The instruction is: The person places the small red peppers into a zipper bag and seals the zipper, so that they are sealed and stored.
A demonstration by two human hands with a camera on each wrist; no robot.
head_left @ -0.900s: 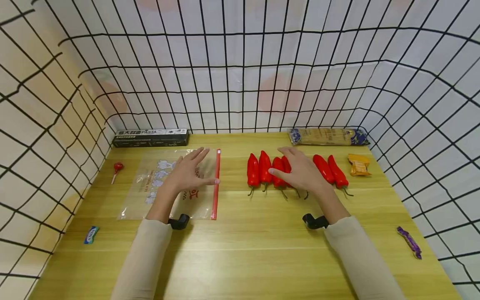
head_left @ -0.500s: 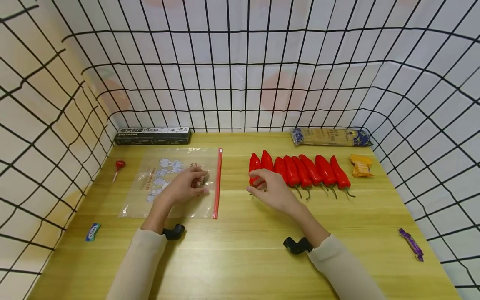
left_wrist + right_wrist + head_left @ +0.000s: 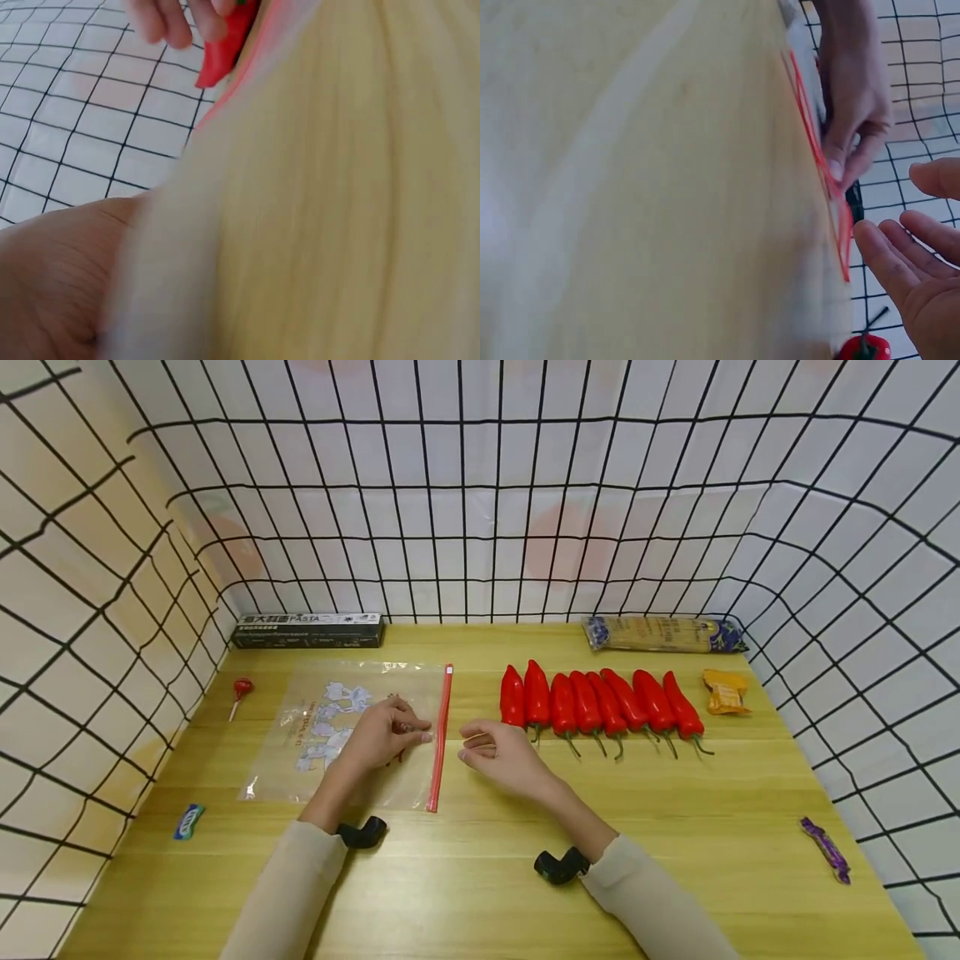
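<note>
On the zip bag (image 3: 352, 731), left hand (image 3: 386, 737) pinches plastic; right hand (image 3: 498, 758) hovers loosely open, empty.

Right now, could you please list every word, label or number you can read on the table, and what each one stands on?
"PASTA": in white letters on the long black box at the back left; the characters before it are too blurred to read.
Clear zip bag with red seal strip: red and pale prints, unreadable.
Small blue-green wrapper: lettering too small.
Blue-ended spaghetti packet, orange snack packet, purple candy wrapper: nothing legible.

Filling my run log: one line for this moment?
left hand: pinching zip bag | right hand: free, beside red seal | peppers: untouched
</note>
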